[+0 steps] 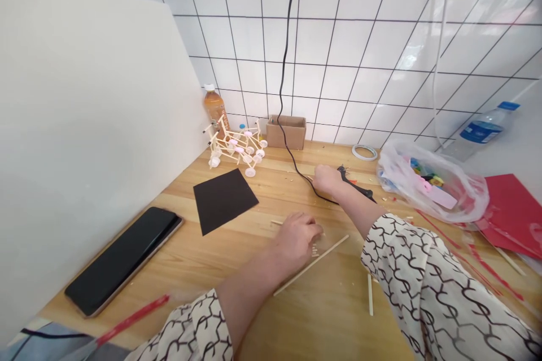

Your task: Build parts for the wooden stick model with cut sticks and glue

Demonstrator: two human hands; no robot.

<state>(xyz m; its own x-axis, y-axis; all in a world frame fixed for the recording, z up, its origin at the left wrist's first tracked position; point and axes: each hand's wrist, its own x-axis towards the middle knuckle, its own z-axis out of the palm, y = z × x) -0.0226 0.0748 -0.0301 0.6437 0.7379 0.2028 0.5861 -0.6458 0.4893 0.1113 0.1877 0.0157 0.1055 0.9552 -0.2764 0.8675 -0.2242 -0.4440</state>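
My left hand (296, 238) rests low over the wooden table, its fingers curled down. A thin wooden stick (277, 222) pokes out on its left, and several short cut stick pieces (314, 250) lie by its thumb. Whatever its fingertips hold is hidden. Farther forward, my right hand (327, 179) is closed close to the tabletop; a pale thin tip shows at its left side, too small to name. Just right of that hand lies a black glue gun (359, 189), partly behind my forearm. A longer wooden stick (313, 264) lies diagonally between my arms, and another stick (370, 294) beside my right sleeve.
A black paper square (225, 201) and a phone (125, 259) lie left. Behind stand stick models with wheels (239, 149), a tea bottle (215, 106) and a cardboard box (286, 133). A black cable (284, 67) hangs down. Rightward are tape (364, 152), a plastic bag (470, 203) and red sheets (514, 214).
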